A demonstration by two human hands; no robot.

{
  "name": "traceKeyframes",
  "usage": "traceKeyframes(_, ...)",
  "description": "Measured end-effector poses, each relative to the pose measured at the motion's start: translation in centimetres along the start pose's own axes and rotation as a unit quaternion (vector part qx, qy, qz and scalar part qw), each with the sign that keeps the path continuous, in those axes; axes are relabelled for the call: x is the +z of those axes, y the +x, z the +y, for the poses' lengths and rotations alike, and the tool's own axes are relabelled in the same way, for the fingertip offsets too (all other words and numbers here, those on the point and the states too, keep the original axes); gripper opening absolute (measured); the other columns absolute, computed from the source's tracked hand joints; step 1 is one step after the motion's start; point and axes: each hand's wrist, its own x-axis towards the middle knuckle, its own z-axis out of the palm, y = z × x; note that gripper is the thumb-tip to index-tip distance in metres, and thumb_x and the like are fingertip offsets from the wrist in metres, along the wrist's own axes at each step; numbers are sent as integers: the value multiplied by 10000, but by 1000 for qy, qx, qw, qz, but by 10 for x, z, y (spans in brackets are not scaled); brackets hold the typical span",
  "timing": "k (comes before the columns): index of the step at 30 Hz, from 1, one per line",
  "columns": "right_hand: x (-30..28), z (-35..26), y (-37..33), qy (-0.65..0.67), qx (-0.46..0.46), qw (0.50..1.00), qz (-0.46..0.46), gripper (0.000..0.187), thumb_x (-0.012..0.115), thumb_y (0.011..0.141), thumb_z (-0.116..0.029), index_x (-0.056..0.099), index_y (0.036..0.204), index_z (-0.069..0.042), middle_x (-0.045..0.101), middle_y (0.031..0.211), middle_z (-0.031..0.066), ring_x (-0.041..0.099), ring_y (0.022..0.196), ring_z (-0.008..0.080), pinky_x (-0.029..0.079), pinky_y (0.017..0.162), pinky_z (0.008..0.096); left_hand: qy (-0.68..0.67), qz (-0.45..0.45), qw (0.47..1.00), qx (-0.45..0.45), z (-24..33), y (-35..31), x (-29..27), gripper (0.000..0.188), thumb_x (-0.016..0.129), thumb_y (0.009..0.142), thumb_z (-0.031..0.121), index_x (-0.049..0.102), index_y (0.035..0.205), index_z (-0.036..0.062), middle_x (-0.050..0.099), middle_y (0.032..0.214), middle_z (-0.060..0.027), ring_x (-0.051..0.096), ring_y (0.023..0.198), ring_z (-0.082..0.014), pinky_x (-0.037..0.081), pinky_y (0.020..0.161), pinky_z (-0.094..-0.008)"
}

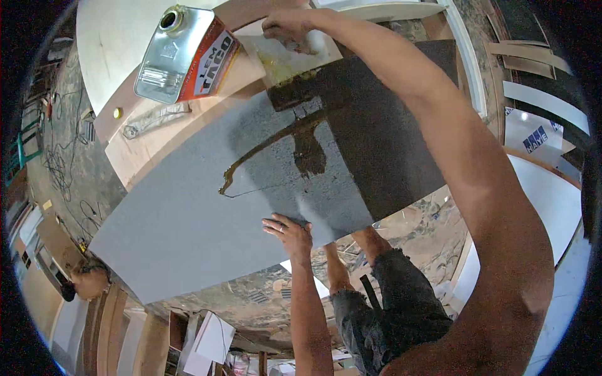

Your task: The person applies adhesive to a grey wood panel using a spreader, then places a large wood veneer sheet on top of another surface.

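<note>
A large grey sheet [188, 194] with a curved far edge lies in front of me. My left hand [290, 234] rests on its near edge, fingers spread, a ring on one. My right hand [290, 30] reaches to the far side, its fingers curled on a pale, flat, square glue spreader [293, 61]. Wet brown glue coats the spreader's near edge, which touches the sheet. An amber puddle of glue [308, 150] and a thin trail run across the sheet's middle. The sheet's right part is coated dark brown [389, 150].
A metal glue can [179, 59] stands uncapped on pale boards at the far left. Near it are a small yellow cap [117, 113] and a long greyish thing [157, 119]. Cables [59, 166] lie on the floor at left; curved white panels [542, 207] stand at right.
</note>
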Motion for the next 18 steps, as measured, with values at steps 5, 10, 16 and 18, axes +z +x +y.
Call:
traceKeyframes(5,-36,-3,-31,-114,-63,991,26,304,546,999,-298,616,946,-7,655,838,189,620,775,344,485,764,441,-83,-3,997,4,19,2,11,1254,762,817,485,-46,1448,-237,-133,1468,-524,-87,1377,-693,19,1139,-715)
traceKeyframes(10,-38,-77,-101,-118,-56,988,79,324,565,963,-328,668,1123,-65,694,1001,183,649,934,401,513,863,509,30,-8,999,14,0,-1,11,1213,687,848,551,9,1429,-271,-6,1480,-521,-30,1375,-700,36,1128,-733)
traceKeyframes(16,101,-128,-245,-221,-111,948,200,157,561,896,-197,623,1027,-136,650,833,67,645,751,250,510,631,405,100,-3,994,31,2,4,6,1183,628,869,590,61,1406,-298,91,1470,-519,15,1376,-698,52,1119,-743)
traceKeyframes(18,158,-149,-284,-257,-65,958,110,265,562,880,-201,632,1126,-133,660,924,29,632,914,187,478,707,381,101,-2,994,40,8,0,5,1168,631,870,582,81,1404,-299,96,1472,-514,20,1379,-696,62,1116,-745)
